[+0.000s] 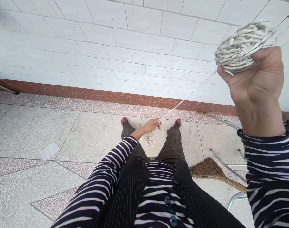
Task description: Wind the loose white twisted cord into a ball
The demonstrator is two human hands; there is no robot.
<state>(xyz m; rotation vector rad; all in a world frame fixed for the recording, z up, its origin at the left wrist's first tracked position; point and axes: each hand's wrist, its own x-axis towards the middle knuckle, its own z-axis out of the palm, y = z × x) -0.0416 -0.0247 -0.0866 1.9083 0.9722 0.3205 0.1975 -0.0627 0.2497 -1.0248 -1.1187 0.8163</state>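
Note:
My right hand (258,74), raised at the upper right, grips a thick ball of whitish cord (245,46) with thin dark strands in it. From the ball a single strand (188,95) runs taut down to the left. Its lower end is pinched in the closed fingers of my left hand (152,125), low between my legs. Under that hand a loose bunch of pale threads (148,138) shows; whether it hangs or lies on the floor I cannot tell.
Ahead rises a white tiled wall (144,38) with a reddish-brown skirting (106,99). A straw broom (208,169) and metal legs (227,167) stand at my right. A white paper (49,151) lies on the speckled floor (35,126) at left.

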